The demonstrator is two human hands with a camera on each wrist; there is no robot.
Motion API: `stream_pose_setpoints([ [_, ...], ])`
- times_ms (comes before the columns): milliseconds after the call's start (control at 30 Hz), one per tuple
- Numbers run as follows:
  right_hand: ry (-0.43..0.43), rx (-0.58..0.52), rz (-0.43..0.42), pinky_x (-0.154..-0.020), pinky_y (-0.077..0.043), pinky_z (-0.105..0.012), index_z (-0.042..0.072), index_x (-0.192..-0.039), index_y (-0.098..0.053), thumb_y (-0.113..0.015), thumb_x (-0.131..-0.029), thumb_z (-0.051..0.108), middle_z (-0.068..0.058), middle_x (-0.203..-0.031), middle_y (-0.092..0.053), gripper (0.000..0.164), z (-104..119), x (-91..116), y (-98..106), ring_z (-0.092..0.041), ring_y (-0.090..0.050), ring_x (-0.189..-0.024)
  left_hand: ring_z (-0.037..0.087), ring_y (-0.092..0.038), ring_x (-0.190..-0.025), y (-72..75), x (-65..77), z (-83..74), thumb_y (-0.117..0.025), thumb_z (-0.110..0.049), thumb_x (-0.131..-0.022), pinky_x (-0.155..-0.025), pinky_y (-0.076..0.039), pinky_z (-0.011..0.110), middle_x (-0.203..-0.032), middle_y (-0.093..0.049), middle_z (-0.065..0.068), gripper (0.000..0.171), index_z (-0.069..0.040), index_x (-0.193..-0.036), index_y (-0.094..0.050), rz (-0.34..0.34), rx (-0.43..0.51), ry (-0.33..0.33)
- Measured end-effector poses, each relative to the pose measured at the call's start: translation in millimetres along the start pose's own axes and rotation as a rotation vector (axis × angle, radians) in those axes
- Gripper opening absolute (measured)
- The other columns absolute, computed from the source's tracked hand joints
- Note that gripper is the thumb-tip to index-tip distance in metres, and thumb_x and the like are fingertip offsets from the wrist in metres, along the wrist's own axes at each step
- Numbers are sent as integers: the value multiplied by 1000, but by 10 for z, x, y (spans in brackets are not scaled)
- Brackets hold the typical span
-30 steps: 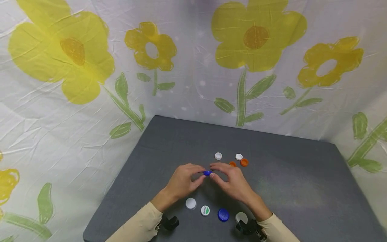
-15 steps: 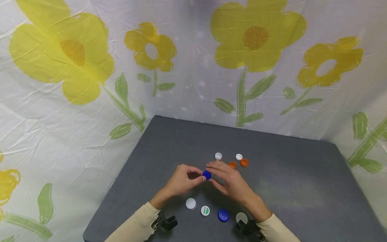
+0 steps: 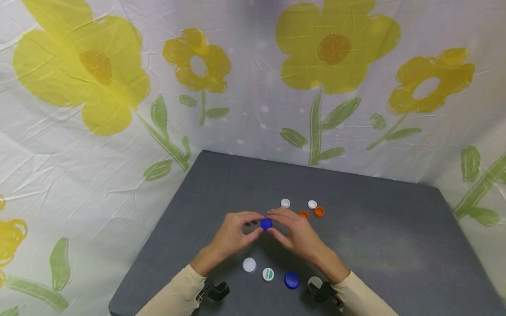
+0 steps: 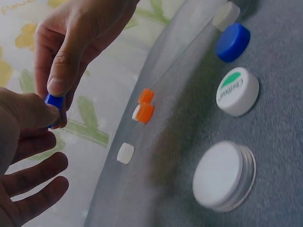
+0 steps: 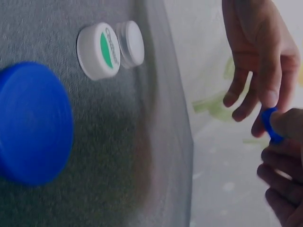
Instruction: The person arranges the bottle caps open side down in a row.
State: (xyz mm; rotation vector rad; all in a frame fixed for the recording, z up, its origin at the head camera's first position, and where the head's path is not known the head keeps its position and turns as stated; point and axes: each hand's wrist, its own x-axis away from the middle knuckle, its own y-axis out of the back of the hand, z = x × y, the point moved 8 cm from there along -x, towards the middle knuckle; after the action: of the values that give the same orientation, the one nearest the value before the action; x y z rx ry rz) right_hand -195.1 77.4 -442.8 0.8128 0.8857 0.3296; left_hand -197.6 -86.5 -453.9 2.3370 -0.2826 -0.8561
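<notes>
A small blue bottle cap (image 3: 266,224) is held above the table between both hands. My left hand (image 3: 232,233) pinches its left side with thumb and index finger; in the left wrist view the other fingers are spread away from it. On the opposite side, my right hand (image 3: 299,233) pinches the same cap by thumb and fingertips. The right wrist view also shows the blue cap (image 5: 270,125) caught between the two thumbs and fingers, partly covered by them.
Near me lie a white lid (image 3: 249,265), a white cap with green print (image 3: 268,274), a larger blue cap (image 3: 291,280) and a pale cap (image 3: 314,282) partly behind the right wrist camera. Farther off are white caps (image 3: 285,203) and orange caps (image 3: 319,212) on the grey table (image 3: 375,245).
The blue cap has turned from edge-on to show its round face and shifted slightly left. Both hands have shifted slightly left with it. The caps on the table have stayed put.
</notes>
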Motion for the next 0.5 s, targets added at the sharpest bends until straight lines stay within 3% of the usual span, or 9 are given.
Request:
stream_pose_setpoints([
  [300,-105,68,199,-95,-64,-44,7,-117,-83,-86,-95,22,-8,-119,-83,27,36,-67,-305,-25,-79,-112,24,-79,-90,-54,149,113,-91,-9,-87,-81,-64,37,-105,-84,6,24,-7,-109,-84,113,-182,12],
  [500,-130,75,255,-96,-63,-45,5,-113,-83,-87,-93,18,-10,-116,-83,24,39,-42,-494,-27,-79,-111,21,-78,-98,-134,259,248,-92,-14,-87,-88,-63,42,-105,-84,3,24,-11,-110,-85,157,-253,58],
])
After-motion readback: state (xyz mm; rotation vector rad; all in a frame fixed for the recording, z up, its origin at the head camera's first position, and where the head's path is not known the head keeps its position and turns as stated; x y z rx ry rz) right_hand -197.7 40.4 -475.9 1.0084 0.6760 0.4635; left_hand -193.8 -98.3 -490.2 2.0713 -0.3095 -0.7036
